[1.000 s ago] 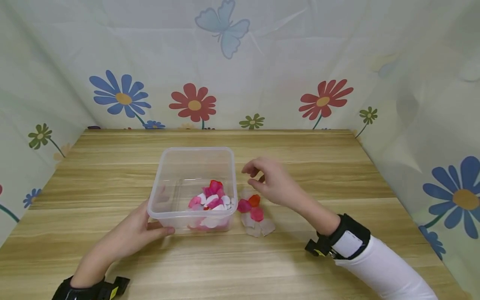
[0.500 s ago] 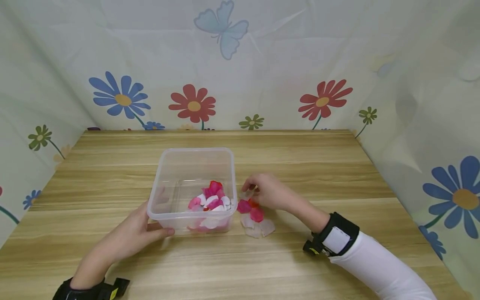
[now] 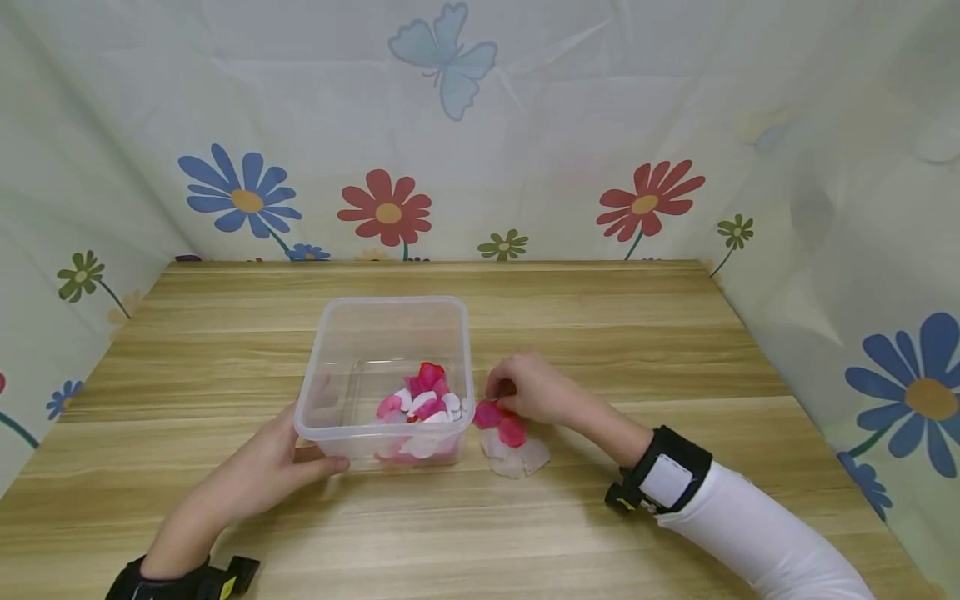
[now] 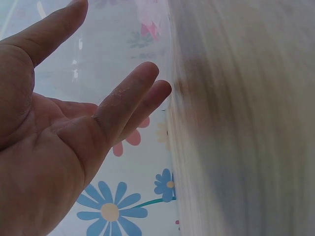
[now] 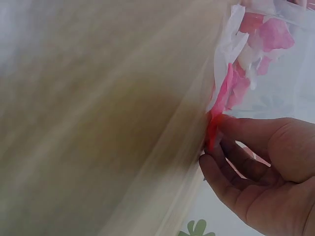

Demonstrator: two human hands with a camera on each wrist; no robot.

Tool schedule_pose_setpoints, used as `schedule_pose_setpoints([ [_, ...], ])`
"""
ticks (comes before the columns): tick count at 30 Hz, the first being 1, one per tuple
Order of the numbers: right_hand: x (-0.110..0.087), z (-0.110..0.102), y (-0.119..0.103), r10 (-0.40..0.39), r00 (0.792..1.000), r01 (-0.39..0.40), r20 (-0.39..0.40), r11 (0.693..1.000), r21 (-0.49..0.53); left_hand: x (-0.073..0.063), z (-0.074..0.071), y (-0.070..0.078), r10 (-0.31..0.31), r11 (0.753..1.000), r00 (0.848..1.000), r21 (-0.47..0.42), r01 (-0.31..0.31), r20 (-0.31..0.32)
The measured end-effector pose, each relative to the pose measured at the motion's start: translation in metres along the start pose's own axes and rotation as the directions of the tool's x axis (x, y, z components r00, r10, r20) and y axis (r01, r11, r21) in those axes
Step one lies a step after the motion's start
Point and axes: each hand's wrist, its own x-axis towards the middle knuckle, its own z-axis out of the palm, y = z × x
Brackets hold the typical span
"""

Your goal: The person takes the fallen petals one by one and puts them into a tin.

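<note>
A clear plastic box (image 3: 382, 431) stands on the wooden table, with pink, red and white flower petals (image 3: 427, 400) in its right part. At its left front corner is my left hand (image 3: 273, 458), thumb along the front; the left wrist view shows this hand's fingers (image 4: 129, 96) extended against the clear wall. Beside the box's right side, my right hand (image 3: 532, 387) pinches at a small pile of petals. Between thumb and fingertips sits a red petal (image 5: 214, 129). Pink petals (image 3: 512, 432) and whitish petals (image 3: 517, 458) of the pile lie just in front of that hand.
The wooden table (image 3: 637, 333) reaches back to a white curtain (image 3: 547, 125) printed with flowers and a butterfly. Each wrist wears a black strap (image 3: 671, 475) with a small camera.
My right hand has come down from above the pile to the petals, and its fingertips have closed in on them. The left hand and the box have stayed in place.
</note>
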Motion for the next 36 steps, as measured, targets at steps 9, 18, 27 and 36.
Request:
schedule_pose_setpoints([
  [9,-0.001,-0.004,0.005,0.015,0.999,-0.012,-0.028,0.995,0.096,0.000,0.000,0.000,0.010,1.000,1.000,0.005,-0.010,-0.004],
  [18,-0.004,-0.016,-0.001,0.088,0.994,-0.074,-0.071,0.980,0.186,0.000,0.000,-0.001,0.002,1.000,1.000,0.003,-0.002,-0.002],
  [27,-0.010,-0.035,-0.007,0.073,0.977,-0.015,-0.203,0.962,0.273,0.000,0.001,-0.001,0.007,1.000,1.000,0.002,-0.007,-0.004],
  [36,-0.014,-0.052,-0.024,0.038,0.949,0.066,-0.314,0.947,0.314,0.000,0.002,-0.001,0.014,1.000,1.000,0.002,-0.014,-0.006],
])
